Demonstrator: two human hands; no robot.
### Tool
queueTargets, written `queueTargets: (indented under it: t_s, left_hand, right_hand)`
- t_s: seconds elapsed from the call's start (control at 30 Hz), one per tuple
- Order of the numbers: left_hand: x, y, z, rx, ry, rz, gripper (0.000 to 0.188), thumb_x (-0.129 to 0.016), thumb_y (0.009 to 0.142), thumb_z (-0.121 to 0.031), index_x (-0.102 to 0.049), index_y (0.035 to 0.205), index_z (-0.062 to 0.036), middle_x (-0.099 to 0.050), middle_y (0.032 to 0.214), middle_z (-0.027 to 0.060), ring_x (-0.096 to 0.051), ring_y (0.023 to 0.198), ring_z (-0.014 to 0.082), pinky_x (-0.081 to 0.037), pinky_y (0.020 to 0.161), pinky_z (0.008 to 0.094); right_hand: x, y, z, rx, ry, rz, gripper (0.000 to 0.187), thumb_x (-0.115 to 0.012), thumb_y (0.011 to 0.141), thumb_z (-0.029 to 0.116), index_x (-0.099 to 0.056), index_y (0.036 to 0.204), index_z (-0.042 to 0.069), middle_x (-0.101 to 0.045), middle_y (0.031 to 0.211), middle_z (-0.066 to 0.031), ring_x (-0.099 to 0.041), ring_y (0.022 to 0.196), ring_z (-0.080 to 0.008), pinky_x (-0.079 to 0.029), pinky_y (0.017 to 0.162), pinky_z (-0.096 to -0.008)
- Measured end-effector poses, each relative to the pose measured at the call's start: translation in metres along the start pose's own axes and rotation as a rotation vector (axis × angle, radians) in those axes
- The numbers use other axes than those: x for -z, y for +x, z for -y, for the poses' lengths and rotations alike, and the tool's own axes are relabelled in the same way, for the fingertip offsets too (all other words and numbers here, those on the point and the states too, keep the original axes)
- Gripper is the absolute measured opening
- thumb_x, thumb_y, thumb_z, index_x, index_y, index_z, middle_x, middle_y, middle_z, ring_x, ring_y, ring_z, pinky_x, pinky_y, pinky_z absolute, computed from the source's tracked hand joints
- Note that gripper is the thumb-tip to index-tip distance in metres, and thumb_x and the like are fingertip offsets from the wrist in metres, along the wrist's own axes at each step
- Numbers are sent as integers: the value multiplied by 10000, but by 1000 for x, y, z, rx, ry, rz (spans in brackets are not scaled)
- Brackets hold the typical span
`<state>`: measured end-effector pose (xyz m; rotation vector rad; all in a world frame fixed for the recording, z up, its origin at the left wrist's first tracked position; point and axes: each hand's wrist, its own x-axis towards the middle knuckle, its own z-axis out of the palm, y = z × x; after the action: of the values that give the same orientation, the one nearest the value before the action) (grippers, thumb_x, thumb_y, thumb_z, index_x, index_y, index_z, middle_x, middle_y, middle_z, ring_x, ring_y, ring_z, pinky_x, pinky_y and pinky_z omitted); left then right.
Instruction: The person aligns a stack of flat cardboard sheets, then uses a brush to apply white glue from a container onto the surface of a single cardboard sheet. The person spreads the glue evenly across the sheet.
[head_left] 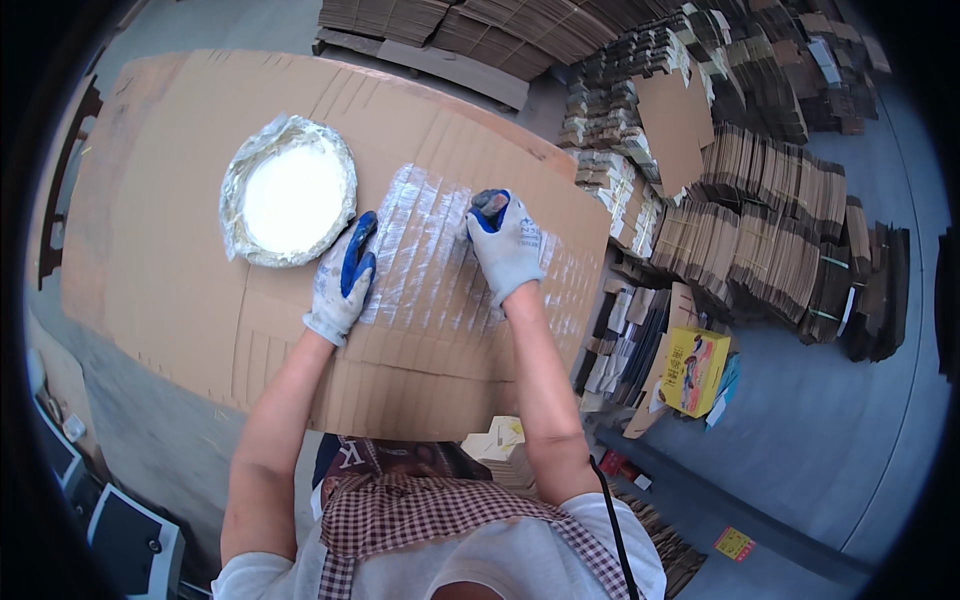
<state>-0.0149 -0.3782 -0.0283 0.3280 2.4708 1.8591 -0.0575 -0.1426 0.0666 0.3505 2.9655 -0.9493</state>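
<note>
A cardboard sheet [420, 362] lies before me, its middle streaked with shiny whitish bands [408, 240] that look like wet glue or clear film. My left hand [345, 280], in a white and blue work glove, rests on the sheet at the left edge of the bands. Its fingers are stretched out and the thumb stands apart. Over the bands on the right, my right hand [503, 236] is curled closed in a matching glove; what it may grip is hidden. Beside my left fingertips stands a round basin [236, 205] with a crinkled plastic-like lining and bright white contents.
Flat cardboard bundles [760, 240] are stacked on the floor to the right, with more stacks [480, 35] on a pallet beyond the table. A yellow box [693, 370] stands right of the sheet. Dark-panelled objects [130, 545] with pale frames are at the lower left.
</note>
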Motion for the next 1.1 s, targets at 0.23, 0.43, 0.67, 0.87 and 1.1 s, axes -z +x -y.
queueTargets:
  t_s: [0.23, 0.43, 0.67, 0.87, 1.1]
  left_hand:
    - [-1, 1, -2, -11, 42, -1, 507, -539, 967, -234, -521, 1419, -5, -550, 1436, 191, -511, 1329, 360, -383, 1130, 399]
    - [0, 2, 2, -38, 49, 11, 514, -538, 974, -252, -514, 1426, -7, -547, 1437, 195, -511, 1328, 359, -379, 1131, 397]
    - [0, -1, 7, -23, 59, -2, 507, -542, 975, -238, -512, 1430, -17, -550, 1435, 189, -510, 1330, 353, -377, 1132, 401]
    - [-1, 0, 2, -18, 59, -7, 500, -549, 972, -231, -521, 1422, -14, -556, 1427, 193, -514, 1324, 356, -378, 1130, 400]
    - [-1, 1, -1, -41, 69, -7, 489, -555, 980, -226, -521, 1424, -23, -566, 1420, 182, -517, 1320, 356, -380, 1129, 400]
  right_hand:
    - [-4, 12, 4, -32, -156, 133, 296, -654, 862, 287, -616, 1043, 56, -665, 1024, -203, -641, 997, -402, -511, 871, -458]
    - [-11, -33, -11, 20, 44, 214, 316, -646, 874, 297, -612, 1052, 38, -661, 1035, -218, -641, 997, -399, -511, 866, -457]
    - [11, -72, 12, -90, -22, 180, 336, -690, 858, 290, -594, 1063, 41, -650, 1039, -210, -642, 975, -413, -516, 858, -449]
    - [0, -89, 2, -181, -178, 284, 379, -731, 845, 296, -589, 1080, 34, -637, 1083, -219, -646, 979, -418, -515, 875, -460]
    - [-16, -118, -2, -93, -128, 261, 378, -756, 831, 267, -620, 1106, 46, -666, 1040, -181, -648, 986, -374, -517, 869, -411]
